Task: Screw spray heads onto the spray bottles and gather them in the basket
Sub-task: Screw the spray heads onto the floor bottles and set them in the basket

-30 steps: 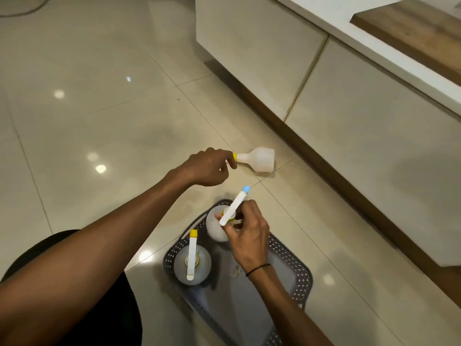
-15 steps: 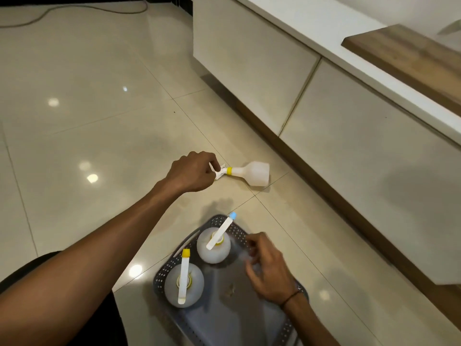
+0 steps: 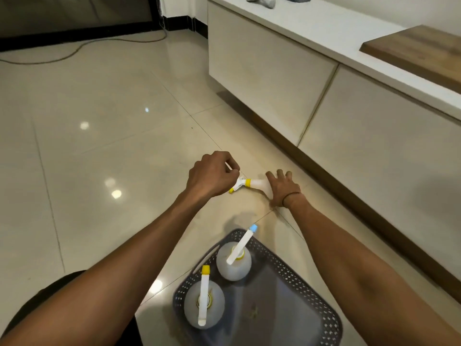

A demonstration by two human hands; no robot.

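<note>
Glossy cream floor tiles [image 3: 99, 158] run wide and bare on your left, out to a cable [image 3: 74, 49] by the far dark wall. Your left hand [image 3: 212, 176] reaches forward, its grip curled shut on the spray head [image 3: 238, 187] of the bottle lying on its side [image 3: 260, 184]. Your right hand [image 3: 283, 189] lies flat over the bottle's body, fingers spread. Nearer you, the grey basket [image 3: 321, 305] holds two upright bottles, one yellow-tipped [image 3: 204, 304], one blue-tipped [image 3: 233, 264]. Right of everything, the cabinet front [image 3: 374, 136] walls off the floor, leaving a narrow strip beside the basket.
</note>
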